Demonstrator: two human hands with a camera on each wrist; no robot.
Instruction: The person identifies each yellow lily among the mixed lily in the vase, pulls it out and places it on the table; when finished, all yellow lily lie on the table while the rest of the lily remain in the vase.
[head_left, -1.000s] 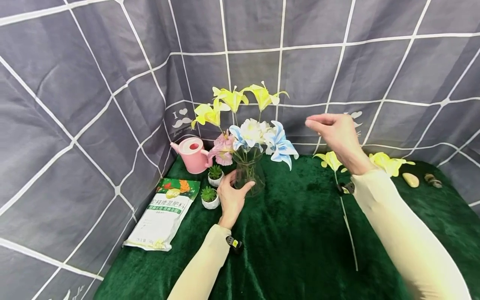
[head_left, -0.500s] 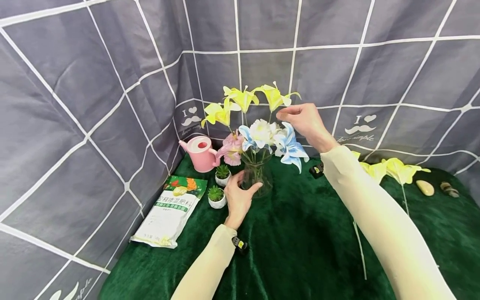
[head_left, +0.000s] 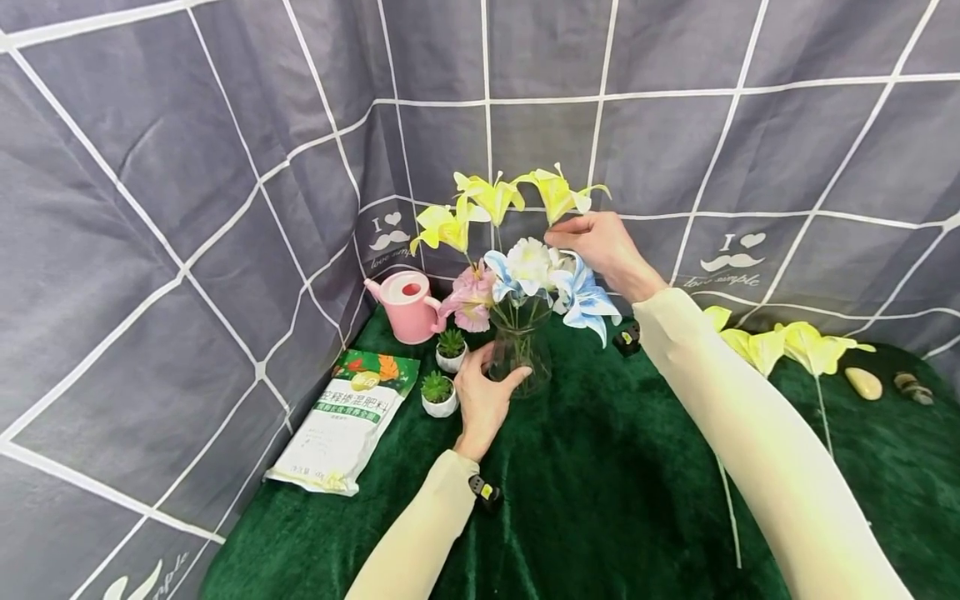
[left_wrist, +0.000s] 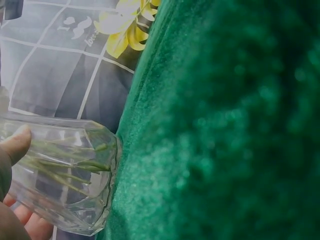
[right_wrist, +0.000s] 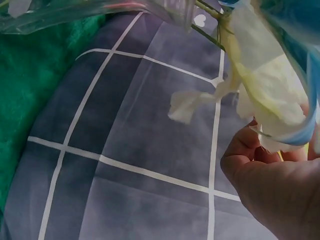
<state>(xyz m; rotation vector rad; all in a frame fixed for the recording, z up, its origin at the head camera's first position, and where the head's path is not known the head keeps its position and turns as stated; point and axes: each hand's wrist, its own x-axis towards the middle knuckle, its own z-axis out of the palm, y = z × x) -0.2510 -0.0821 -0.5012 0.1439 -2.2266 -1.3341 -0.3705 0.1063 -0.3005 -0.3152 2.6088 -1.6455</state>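
My left hand (head_left: 482, 404) grips a clear glass vase (head_left: 537, 367), fingers and thumb round its lower side. Stems show through the glass (left_wrist: 60, 165) in the left wrist view, and the vase stands upright on the cloth. It holds several artificial flowers: a pink bloom (head_left: 471, 302), a white one (head_left: 528, 265), blue lilies (head_left: 585, 296) and taller yellow lilies (head_left: 491, 198). Up at the right, my right hand (head_left: 606, 252) pinches the stem of the rightmost yellow lily (head_left: 557, 197) just under its bloom. In the right wrist view white petals (right_wrist: 275, 85) partly hide those fingertips.
Left of the vase are two small potted succulents (head_left: 438, 398), a pink watering can (head_left: 408, 312) and a white-and-green bag (head_left: 337, 425). More yellow lilies (head_left: 819, 348) lie at the right, partly behind my forearm, near a pale stone (head_left: 863, 383) and a striped stone (head_left: 912, 388).
My right hand has moved left from the air beside the bouquet to the rightmost yellow lily's stem and pinches it. My left hand stays on the vase. The head view has shifted slightly.
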